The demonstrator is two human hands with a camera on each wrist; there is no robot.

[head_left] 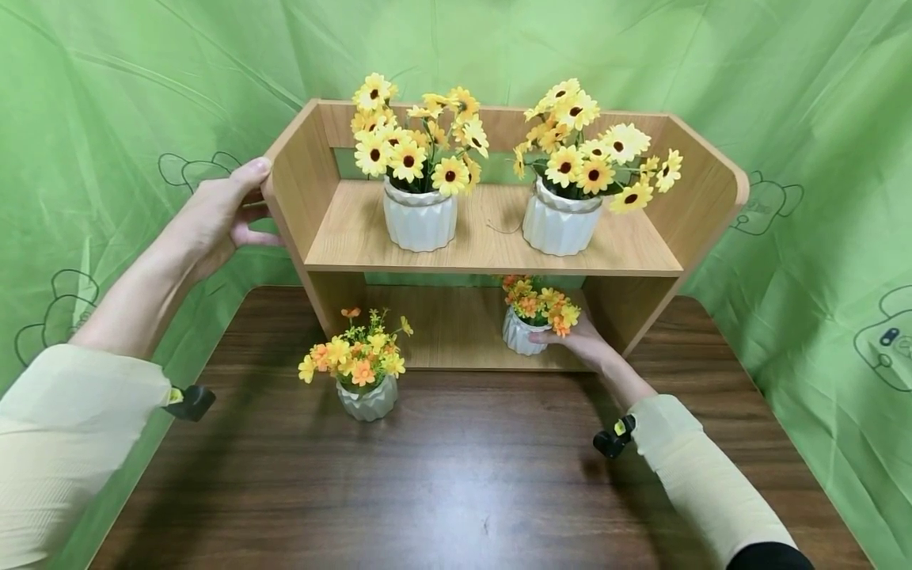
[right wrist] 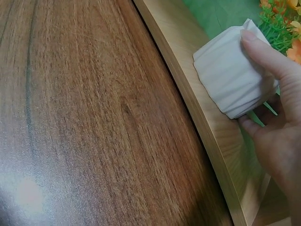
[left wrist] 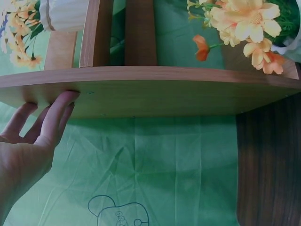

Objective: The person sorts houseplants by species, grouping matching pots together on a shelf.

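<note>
At the lower right of the wooden shelf [head_left: 492,265], my right hand [head_left: 580,342] holds a small white flowerpot [head_left: 518,334] with orange and yellow flowers. The right wrist view shows the thumb along one side of this ribbed pot [right wrist: 230,70] and fingers [right wrist: 251,127] on the other. The pot is at the bottom board, near its front edge. My left hand [head_left: 219,212] is at the shelf's left side panel. In the left wrist view its extended fingertips [left wrist: 66,99] touch the panel's outer face [left wrist: 155,96].
Two larger white pots of yellow daisies, a left pot [head_left: 420,220] and a right pot [head_left: 559,226], stand on the upper board. Another small flowerpot [head_left: 369,398] stands on the dark wooden table [head_left: 427,483], in front of the shelf's left part. Green cloth [head_left: 235,47] hangs behind.
</note>
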